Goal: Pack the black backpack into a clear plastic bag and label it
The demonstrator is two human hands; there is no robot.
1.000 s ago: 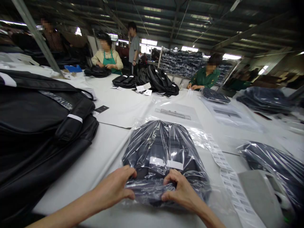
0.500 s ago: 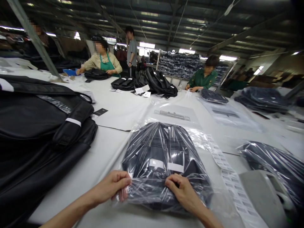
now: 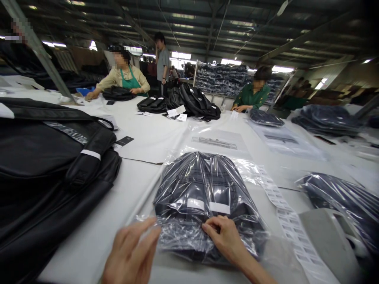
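A dark backpack (image 3: pixel 189 181) lies in front of me inside a clear plastic bag (image 3: pixel 174 232), its straps upward with two white bands across them. The bag's loose plastic is folded over the backpack's near end. My right hand (image 3: pixel 226 240) pinches this plastic near the middle of the fold. At the left edge of the bag is my left hand (image 3: pixel 132 250), slightly blurred, its fingers stretched out and holding nothing. Whether its fingertips touch the film I cannot tell.
A large black backpack (image 3: pixel 53 169) fills the left side. Right of the bag lie a strip of printed labels (image 3: pixel 286 219), a grey device (image 3: pixel 327 240) and another bagged backpack (image 3: pixel 340 201). Flat plastic bags (image 3: pixel 219 142) lie beyond. Several people work across the table (image 3: pixel 142 136).
My left hand has let go of the plastic, opened and moved nearer to me. My right hand keeps its pinch, shifted slightly left. The folded plastic on the left has crumpled.
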